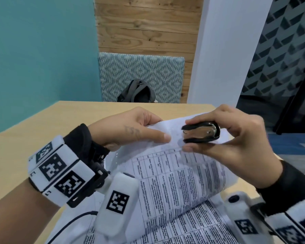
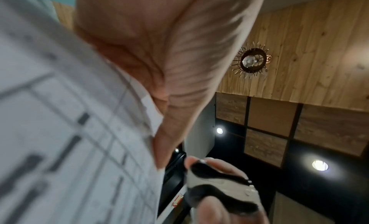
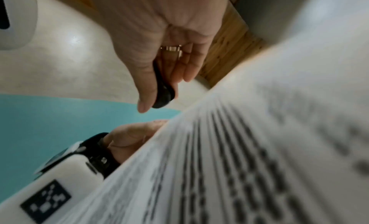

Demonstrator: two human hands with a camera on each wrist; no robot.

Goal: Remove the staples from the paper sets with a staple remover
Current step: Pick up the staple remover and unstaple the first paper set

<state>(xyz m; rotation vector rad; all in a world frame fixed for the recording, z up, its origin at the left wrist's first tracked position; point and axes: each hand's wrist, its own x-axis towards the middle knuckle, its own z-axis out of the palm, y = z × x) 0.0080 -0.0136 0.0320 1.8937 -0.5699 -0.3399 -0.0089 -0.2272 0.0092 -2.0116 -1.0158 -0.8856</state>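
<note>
Table (image 1: 33, 131) of pale wood fronts teal wall (image 1: 42, 50); left fingers (image 1: 155, 137) pinch paper (image 1: 174, 173), right fingers (image 1: 197, 121) clamp staple remover (image 1: 201, 132).

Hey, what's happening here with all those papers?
A person at a wooden table is taking staples out of printed sheets. The left hand pinches the top edge of a lifted paper set, while the right hand squeezes a black and chrome staple remover against that edge. No staple is visible. More printed pages lie underneath.
</note>
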